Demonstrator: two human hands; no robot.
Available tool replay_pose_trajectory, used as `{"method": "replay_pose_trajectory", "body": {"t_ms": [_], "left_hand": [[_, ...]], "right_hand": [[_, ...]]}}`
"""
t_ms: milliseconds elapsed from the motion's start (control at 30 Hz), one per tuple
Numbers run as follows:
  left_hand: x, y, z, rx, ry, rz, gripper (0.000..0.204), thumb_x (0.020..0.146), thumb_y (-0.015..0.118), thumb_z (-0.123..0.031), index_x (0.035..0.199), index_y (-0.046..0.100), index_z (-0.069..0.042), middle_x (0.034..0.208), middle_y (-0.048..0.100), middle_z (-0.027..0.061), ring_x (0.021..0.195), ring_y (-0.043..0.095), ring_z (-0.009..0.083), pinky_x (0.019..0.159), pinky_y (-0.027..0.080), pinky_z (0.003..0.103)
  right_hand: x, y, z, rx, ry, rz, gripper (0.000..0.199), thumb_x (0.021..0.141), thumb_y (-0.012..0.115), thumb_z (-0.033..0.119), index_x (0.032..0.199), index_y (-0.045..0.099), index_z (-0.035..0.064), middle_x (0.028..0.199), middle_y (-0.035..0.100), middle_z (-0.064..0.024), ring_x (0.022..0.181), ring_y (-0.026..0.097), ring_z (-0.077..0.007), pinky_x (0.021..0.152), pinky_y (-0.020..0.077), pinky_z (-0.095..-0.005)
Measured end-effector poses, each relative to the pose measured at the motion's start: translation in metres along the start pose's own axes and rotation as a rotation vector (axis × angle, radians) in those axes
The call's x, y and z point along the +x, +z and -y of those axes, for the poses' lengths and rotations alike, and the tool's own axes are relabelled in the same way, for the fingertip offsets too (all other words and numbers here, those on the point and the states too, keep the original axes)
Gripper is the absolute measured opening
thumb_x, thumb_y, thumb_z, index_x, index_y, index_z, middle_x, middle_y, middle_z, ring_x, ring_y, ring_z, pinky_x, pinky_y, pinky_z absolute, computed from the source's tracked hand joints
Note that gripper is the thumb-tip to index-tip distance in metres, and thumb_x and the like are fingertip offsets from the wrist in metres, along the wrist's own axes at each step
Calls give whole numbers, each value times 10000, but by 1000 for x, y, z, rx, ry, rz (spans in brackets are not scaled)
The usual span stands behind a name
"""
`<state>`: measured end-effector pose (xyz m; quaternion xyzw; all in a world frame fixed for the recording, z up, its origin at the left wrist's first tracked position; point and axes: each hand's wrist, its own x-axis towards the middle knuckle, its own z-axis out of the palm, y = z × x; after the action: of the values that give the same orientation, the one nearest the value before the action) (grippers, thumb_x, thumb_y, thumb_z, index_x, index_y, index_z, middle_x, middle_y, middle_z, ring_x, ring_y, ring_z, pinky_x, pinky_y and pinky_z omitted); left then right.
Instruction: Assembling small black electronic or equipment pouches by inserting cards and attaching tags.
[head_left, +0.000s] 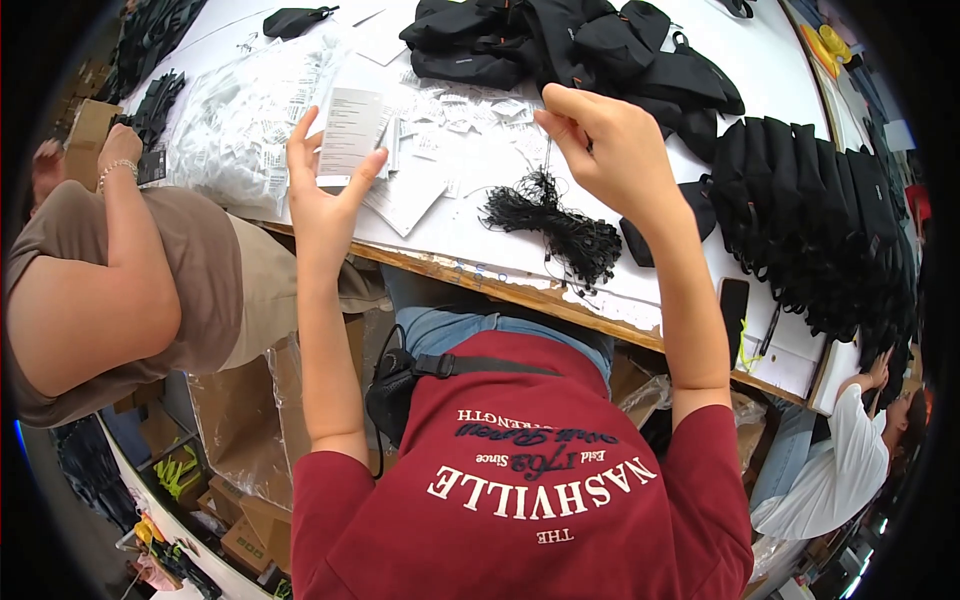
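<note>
My left hand (328, 200) holds a small stack of white printed tags (350, 132) upright between thumb and fingers, above the table. My right hand (615, 150) is raised to the right of it with the fingertips pinched together. A thin strand shows just below those fingers; whether they grip it I cannot make out. Beneath lies a tangled bundle of black tag strings (565, 230) on the white tabletop (470, 240). More white cards (408, 205) rest under my left hand, and small white labels (465, 112) are scattered behind.
Black fabric pouches (540, 45) are heaped at the back, with a row of them (800, 200) on the right. A clear bag of white labels (245, 120) stands left. A phone (733, 310) and pen (770, 330) lie near the right front edge. Co-workers (100, 280) flank me.
</note>
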<state>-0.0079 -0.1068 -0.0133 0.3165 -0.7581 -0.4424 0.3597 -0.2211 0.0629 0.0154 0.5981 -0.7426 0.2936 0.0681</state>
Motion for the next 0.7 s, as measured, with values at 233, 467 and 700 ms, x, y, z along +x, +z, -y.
{"method": "replay_pose_trajectory", "body": {"t_ms": [233, 467, 700], "left_hand": [[-18, 16, 1, -241, -83, 173, 734, 775, 742, -107, 1383, 339, -17, 1152, 524, 142, 1039, 561, 197, 888, 448, 294], [-39, 32, 12, -405, -251, 325, 322, 789, 694, -17, 1086, 570, 8, 945, 640, 44, 879, 583, 83, 783, 456, 217], [-64, 72, -8, -693, -276, 265, 407, 861, 631, 4, 1200, 411, -40, 966, 623, 86, 839, 601, 117, 755, 494, 230]], "right_hand": [[-2, -12, -15, 56, 36, 165, 201, 889, 585, 184, 774, 489, 50, 569, 407, -69, 510, 426, -205, 504, 324, -316], [-13, 0, -26, 1082, 505, 374, 341, 930, 576, 263, 647, 452, 119, 589, 359, 93, 543, 291, -1, 504, 248, -180], [-31, 17, 8, 1292, 682, 132, 302, 955, 552, 277, 708, 505, 110, 570, 404, 81, 477, 304, 9, 464, 215, -173]]}}
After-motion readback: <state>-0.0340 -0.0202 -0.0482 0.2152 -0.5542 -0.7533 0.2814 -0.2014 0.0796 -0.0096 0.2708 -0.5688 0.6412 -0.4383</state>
